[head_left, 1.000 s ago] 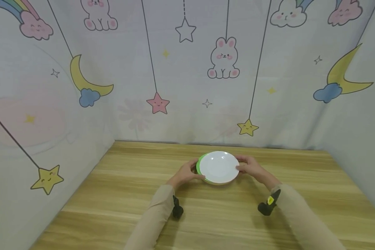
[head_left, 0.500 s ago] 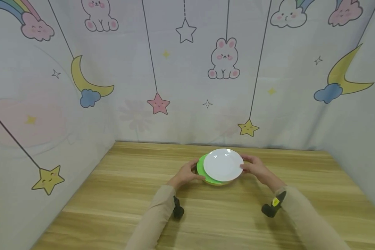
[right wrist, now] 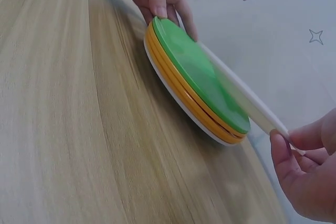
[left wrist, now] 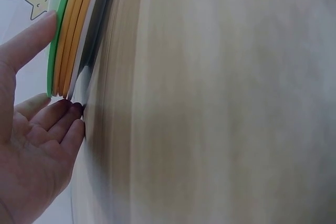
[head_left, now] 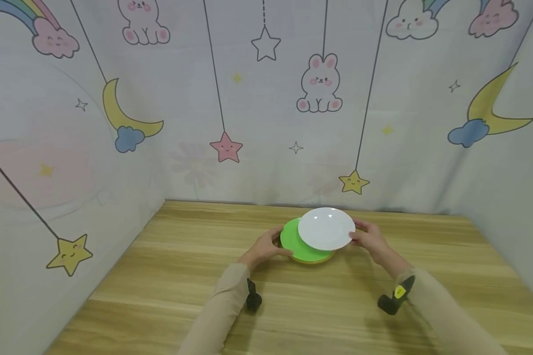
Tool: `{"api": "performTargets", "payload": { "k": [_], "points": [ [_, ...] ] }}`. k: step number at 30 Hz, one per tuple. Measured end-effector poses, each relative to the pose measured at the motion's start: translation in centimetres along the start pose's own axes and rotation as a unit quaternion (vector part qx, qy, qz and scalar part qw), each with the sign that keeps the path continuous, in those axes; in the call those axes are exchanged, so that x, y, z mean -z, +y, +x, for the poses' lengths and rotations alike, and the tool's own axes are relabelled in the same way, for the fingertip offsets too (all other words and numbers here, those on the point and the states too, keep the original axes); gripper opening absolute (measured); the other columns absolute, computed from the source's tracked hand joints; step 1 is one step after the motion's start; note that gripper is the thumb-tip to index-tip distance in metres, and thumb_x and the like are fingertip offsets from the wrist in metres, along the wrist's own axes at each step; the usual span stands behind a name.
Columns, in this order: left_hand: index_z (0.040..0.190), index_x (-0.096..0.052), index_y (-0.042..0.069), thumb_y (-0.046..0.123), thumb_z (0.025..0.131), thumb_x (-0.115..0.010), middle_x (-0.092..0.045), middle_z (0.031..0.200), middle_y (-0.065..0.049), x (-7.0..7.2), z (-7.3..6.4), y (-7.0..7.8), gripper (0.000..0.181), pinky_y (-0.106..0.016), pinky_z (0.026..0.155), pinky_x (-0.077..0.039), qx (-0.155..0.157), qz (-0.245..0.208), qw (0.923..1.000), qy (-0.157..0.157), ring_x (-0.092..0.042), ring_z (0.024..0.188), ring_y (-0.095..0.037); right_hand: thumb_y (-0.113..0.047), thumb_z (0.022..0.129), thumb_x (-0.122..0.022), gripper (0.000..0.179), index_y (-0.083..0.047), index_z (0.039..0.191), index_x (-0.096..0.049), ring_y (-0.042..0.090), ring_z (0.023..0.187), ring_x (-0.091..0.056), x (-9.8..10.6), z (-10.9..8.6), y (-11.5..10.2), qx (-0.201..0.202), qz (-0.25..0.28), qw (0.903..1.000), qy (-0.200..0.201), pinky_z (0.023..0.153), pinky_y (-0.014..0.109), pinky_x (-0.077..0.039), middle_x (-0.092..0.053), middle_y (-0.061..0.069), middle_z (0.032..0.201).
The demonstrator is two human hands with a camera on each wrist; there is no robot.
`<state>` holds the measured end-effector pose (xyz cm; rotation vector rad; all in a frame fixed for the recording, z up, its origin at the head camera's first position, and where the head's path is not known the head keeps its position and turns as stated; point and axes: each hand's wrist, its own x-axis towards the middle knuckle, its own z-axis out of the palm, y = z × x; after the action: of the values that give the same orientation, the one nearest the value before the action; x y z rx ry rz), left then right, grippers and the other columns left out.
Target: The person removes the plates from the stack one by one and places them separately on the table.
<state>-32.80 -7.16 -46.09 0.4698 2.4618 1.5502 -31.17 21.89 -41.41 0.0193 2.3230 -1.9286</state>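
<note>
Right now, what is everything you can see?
Wooden tabletop: one, yellowish, in front.
Cartoon-printed walls: three, whitish, behind and beside it.
Lower white round plate: one, white, bottommost.
Orange round plates: at least two, orange, above it.
Green round plate: one, green, above those.
Upper white round plate: one, white, tilted over green.
Beige fabric sleeves: two, beige, both arms.
Black wrist cameras: two, black, by sleeves.
Left fingers: one set, bare, gripping green plate's edge.
Right fingers: one set, bare, pinching upper plate.

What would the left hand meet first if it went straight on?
Likely the green plate; the left hand touches its rim, though depth past that edge is hard to judge.
</note>
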Motion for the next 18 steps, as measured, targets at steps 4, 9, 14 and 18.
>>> {"api": "performTargets", "payload": {
  "k": [4,9,14,18],
  "points": [
    [0.139,-0.027,-0.004,0.015,0.072,-0.077,-0.032,0.143,-0.018,0.0,0.0,0.1,0.086,-0.035,0.108,-0.028,0.004,-0.002,1.0,-0.001,-0.033,0.13,-0.028,0.004,0.09,-0.046,0.055,0.012,0.138,-0.02,0.0,0.067,-0.054,0.4,-0.4,-0.1,-0.012,0.0,0.9998,0.018,0.066,0.014,-0.051,-0.026,0.033,0.139],
    [0.139,-0.027,-0.005,0.015,0.072,-0.077,-0.031,0.143,-0.019,0.1,-0.1,0.0,0.086,-0.035,0.108,-0.028,0.005,-0.002,1.0,-0.002,-0.033,0.13,-0.028,0.006,0.09,-0.046,0.056,0.012,0.138,-0.019,-0.002,0.064,-0.054,0.9,-0.7,0.0,-0.013,0.03,0.9984,0.047,0.063,0.012,-0.051,-0.025,0.033,0.139],
    [0.139,-0.028,-0.002,0.017,0.071,-0.078,-0.033,0.143,-0.017,0.1,-0.1,0.0,0.086,-0.034,0.107,-0.029,0.012,0.007,0.9999,0.0,-0.034,0.13,-0.027,0.006,0.09,-0.045,0.057,0.01,0.139,-0.018,-0.003,0.061,-0.053,1.5,-1.0,0.0,-0.019,0.047,0.9955,0.079,0.062,0.011,-0.05,-0.024,0.031,0.141],
    [0.14,-0.028,-0.001,0.018,0.072,-0.078,-0.032,0.143,-0.015,0.0,-0.2,0.1,0.086,-0.034,0.108,-0.028,0.016,0.006,0.9999,0.0,-0.033,0.13,-0.026,0.007,0.089,-0.045,0.058,0.009,0.14,-0.017,-0.004,0.061,-0.053,1.9,-1.2,0.3,-0.017,0.056,0.9934,0.098,0.062,0.011,-0.051,-0.023,0.031,0.141]
  ]
}}
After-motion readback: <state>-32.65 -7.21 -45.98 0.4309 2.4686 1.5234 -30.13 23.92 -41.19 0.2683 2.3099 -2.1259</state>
